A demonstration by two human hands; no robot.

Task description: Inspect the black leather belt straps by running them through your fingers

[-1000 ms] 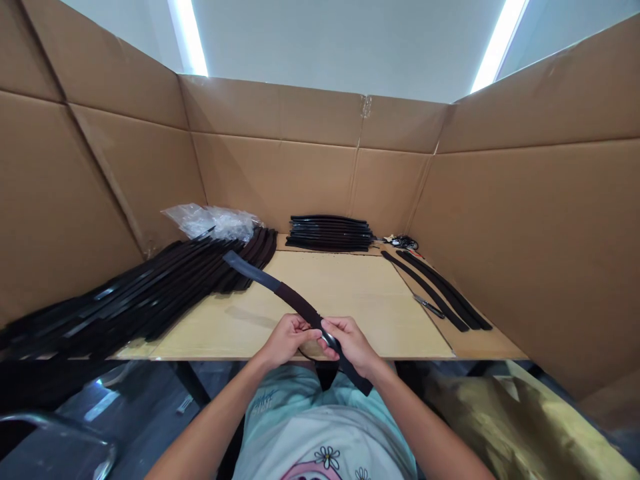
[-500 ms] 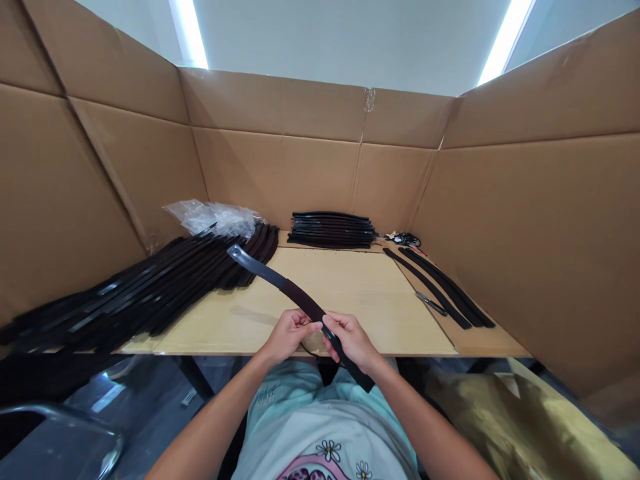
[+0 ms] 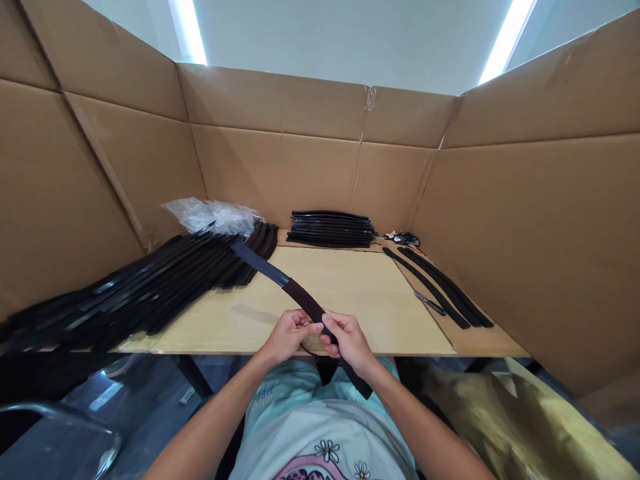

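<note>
Both my hands grip one long, curved dark strip (image 3: 305, 297) over the front edge of the table. Its far end is a smooth, bluish-black plastic-like band, and a dark brown sleeve-like cover begins partway along. My left hand (image 3: 293, 332) pinches the strip's left edge near the middle, thumb and fingers together. My right hand (image 3: 347, 340) is wrapped round it just beside, with the thumb on top. The near end of the strip hangs past my right hand over my lap. A thin dark cord or loop (image 3: 306, 349) shows below my left hand.
A large pile of similar dark strips (image 3: 150, 287) covers the left side, with clear plastic bags (image 3: 213, 217) on it. A neat stack (image 3: 330, 229) stands at the back. On the right lie several loose strips (image 3: 445, 287) and scissors (image 3: 430, 303). Cardboard walls (image 3: 320, 167) enclose the table.
The held strip has turned slightly, its far end swinging a little to the right and losing its glare. Both hands keep nearly the same grip and place.
</note>
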